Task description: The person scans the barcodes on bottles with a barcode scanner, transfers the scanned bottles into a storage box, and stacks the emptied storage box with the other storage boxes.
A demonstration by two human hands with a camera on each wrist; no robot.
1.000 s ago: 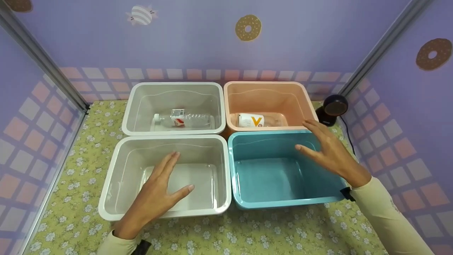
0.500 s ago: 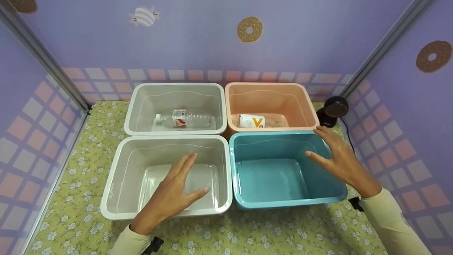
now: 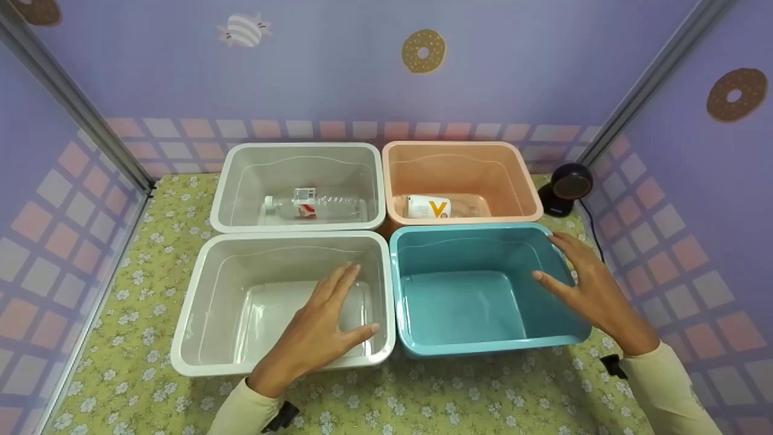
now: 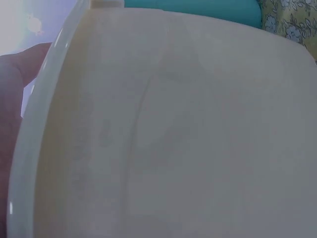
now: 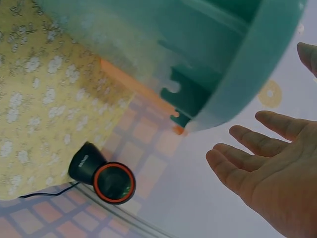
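My left hand point(image 3: 320, 329) hovers over the front-left white bin point(image 3: 192, 302), fingers extended and thumb spread, with nothing in it. Over the right side of the teal bin point(image 3: 483, 348), my right hand point(image 3: 595, 296) is likewise spread and holds nothing. In the right wrist view the fingers point(image 5: 262, 141) are apart from that bin's rim. A clear plastic bottle point(image 3: 338, 205) with a white cap lies on its side in the back-left white bin point(image 3: 220, 187). Lying in the peach bin point(image 3: 459, 166) is a clear container with a white label point(image 3: 427, 206) bearing a yellow V.
A black scanner-like device point(image 3: 567, 184) on a stand sits right of the peach bin, its cable point(image 3: 595, 232) running along the right wall. Beneath everything lies a floral tablecloth point(image 3: 142, 266). Purple walls point(image 3: 338, 72) enclose the back and both sides.
My left hand has moved rightward across the front-left white bin. My right hand has shifted right and slightly toward me, to the teal bin's right rim. Bins and their contents stay put.
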